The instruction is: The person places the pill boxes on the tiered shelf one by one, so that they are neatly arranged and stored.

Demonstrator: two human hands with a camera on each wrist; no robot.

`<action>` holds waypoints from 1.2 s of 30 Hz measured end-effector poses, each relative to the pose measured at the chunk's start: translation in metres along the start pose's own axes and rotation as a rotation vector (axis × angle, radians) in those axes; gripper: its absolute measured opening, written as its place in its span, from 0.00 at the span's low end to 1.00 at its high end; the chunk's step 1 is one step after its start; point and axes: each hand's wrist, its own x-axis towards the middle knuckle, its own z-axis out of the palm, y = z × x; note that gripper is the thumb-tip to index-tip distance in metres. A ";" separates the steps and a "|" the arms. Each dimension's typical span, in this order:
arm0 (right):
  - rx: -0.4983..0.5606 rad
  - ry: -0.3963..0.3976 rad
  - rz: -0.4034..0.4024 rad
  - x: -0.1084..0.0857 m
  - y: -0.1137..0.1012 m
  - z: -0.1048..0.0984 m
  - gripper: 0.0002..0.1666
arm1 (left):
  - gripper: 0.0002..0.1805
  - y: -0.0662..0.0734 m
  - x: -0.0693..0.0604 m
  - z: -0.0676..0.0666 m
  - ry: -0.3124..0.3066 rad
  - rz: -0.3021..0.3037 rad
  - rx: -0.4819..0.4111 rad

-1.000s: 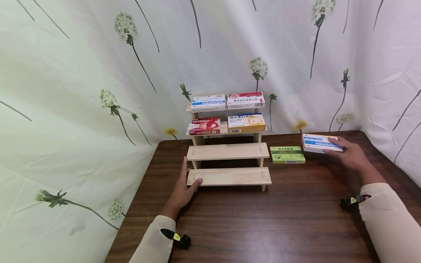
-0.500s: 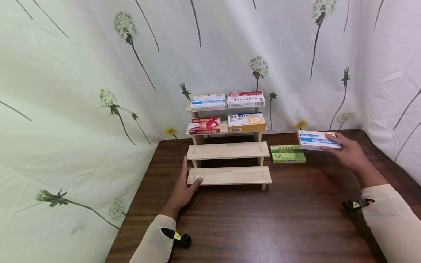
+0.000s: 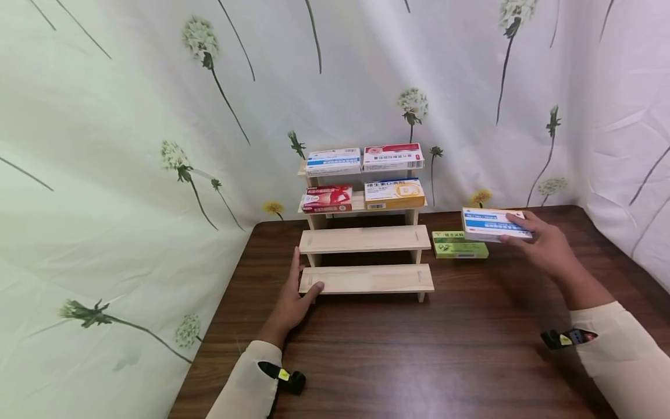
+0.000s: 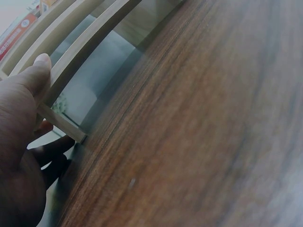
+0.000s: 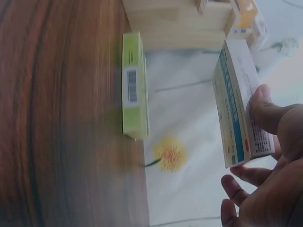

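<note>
My right hand (image 3: 546,241) pinches a white-and-blue medicine box (image 3: 494,226) between thumb and fingers, off the table. In the right wrist view the thumb lies on the narrow side of that box (image 5: 236,101). Below and to its left a green medicine box (image 3: 460,247) lies on the table, partly hidden. My left hand (image 3: 290,299) holds the left end of a wooden stepped rack (image 3: 366,279). Its thumb is on the lowest step's front edge and its fingers are along the side, as the left wrist view shows on the rack (image 4: 90,47).
On the rack's top step lie another white-and-blue box (image 3: 333,162) and a red-and-white box (image 3: 392,157). One step down sit a red box (image 3: 327,199) and a yellow-and-white box (image 3: 394,194). A flower-print cloth (image 3: 235,70) hangs behind the brown table (image 3: 387,355).
My right hand has carried the white-and-blue box leftward; it now overlaps part of the green box in the head view. The left hand has stayed at the rack's end.
</note>
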 end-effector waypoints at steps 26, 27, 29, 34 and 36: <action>0.054 0.063 -0.142 -0.029 -0.046 0.022 0.40 | 0.59 0.002 0.002 0.002 -0.001 -0.006 -0.004; 0.055 0.062 -0.144 -0.029 -0.047 0.023 0.40 | 0.59 0.002 0.002 0.002 -0.003 -0.007 -0.004; 0.052 0.063 -0.156 -0.030 -0.050 0.026 0.40 | 0.59 0.002 0.002 0.002 -0.006 -0.007 -0.014; 0.063 0.047 -0.161 -0.031 -0.057 0.032 0.41 | 0.60 0.004 0.001 0.001 -0.004 -0.005 -0.021; 0.077 0.034 -0.148 -0.032 -0.060 0.035 0.41 | 0.60 0.004 0.001 0.001 -0.002 -0.001 -0.018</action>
